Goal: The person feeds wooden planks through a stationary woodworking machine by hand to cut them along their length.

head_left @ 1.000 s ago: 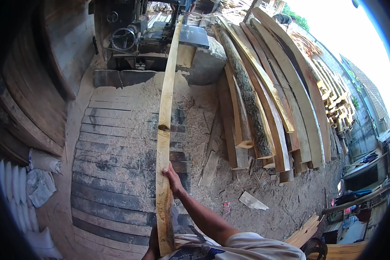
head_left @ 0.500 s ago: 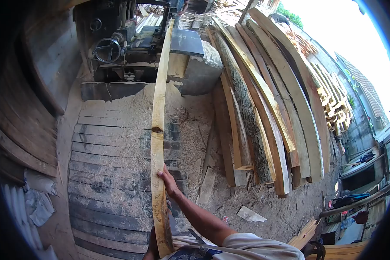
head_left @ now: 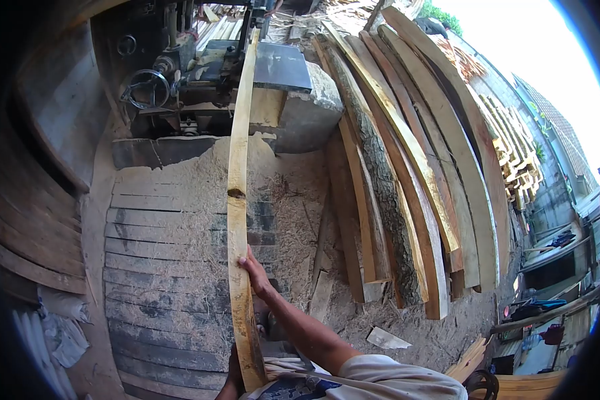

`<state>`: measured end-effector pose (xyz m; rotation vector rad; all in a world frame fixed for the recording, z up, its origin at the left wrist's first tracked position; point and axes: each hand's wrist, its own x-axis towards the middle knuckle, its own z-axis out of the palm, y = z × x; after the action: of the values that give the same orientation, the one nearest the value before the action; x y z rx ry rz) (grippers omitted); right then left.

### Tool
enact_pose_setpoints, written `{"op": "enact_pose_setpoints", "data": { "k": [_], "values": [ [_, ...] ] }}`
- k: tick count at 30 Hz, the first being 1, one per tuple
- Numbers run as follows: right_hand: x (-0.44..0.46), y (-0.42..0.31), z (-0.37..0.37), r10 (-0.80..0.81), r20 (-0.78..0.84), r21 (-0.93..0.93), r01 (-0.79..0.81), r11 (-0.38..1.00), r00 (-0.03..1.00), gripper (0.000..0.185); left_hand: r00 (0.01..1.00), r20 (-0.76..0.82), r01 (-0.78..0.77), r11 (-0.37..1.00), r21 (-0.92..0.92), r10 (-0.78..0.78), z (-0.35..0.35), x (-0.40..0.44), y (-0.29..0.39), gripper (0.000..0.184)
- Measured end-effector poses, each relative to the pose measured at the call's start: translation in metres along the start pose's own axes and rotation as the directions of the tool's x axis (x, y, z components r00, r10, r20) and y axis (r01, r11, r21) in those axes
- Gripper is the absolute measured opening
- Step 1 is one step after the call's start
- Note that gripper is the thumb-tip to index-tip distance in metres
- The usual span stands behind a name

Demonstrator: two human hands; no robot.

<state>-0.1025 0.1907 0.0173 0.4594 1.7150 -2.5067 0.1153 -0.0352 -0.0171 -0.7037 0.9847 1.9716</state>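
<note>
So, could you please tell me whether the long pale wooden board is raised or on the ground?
Raised: the right hand grips the board above the sawdust-strewn floor, and its far end reaches the dark metal machine.

A sawmill-type workshop, partly open to daylight: around the dark machine (head_left: pixel 210 73) with its handwheel (head_left: pixel 146 89), sawdust (head_left: pixel 227 163) is heaped in front, rough timber (head_left: pixel 407 160) leans to its right, and stacked wood pieces (head_left: pixel 513 150) stand beyond that.

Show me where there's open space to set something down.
The sawdust-strewn slatted floor is open between the held board and the white sacks. The machine's dark table, right of the board, looks bare. Farther right, long timbers crowd the ground.
</note>
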Motion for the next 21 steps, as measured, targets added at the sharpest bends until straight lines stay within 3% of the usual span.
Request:
{"op": "enact_pose_setpoints", "data": {
  "k": [8, 12, 15, 21],
  "values": [
    [0.077, -0.052, -0.002, 0.071, -0.017, 0.106, -0.069, 0.992, 0.997, 0.075, 0.995, 0.105, 0.010, 0.996, -0.089, 0.000, 0.056, 0.050, 0.068, 0.068],
    [0.129, -0.063, -0.012, 0.063, 0.030, 0.131, -0.066, 0.989, 0.998, 0.071, 0.999, 0.041, 0.023, 0.999, -0.032, -0.022, 0.079, 0.075, 0.105, 0.068],
    [0.167, -0.064, -0.021, 0.031, -0.005, 0.094, -0.030, 0.995, 1.000, 0.073, 0.997, 0.066, 0.042, 0.993, -0.107, -0.035, 0.089, 0.107, 0.124, 0.067],
    [0.244, -0.075, -0.047, 0.047, 0.027, 0.110, -0.049, 0.993, 0.999, 0.089, 0.998, 0.065, -0.001, 0.998, -0.062, 0.005, 0.107, 0.170, 0.161, 0.066]
  ]
}}
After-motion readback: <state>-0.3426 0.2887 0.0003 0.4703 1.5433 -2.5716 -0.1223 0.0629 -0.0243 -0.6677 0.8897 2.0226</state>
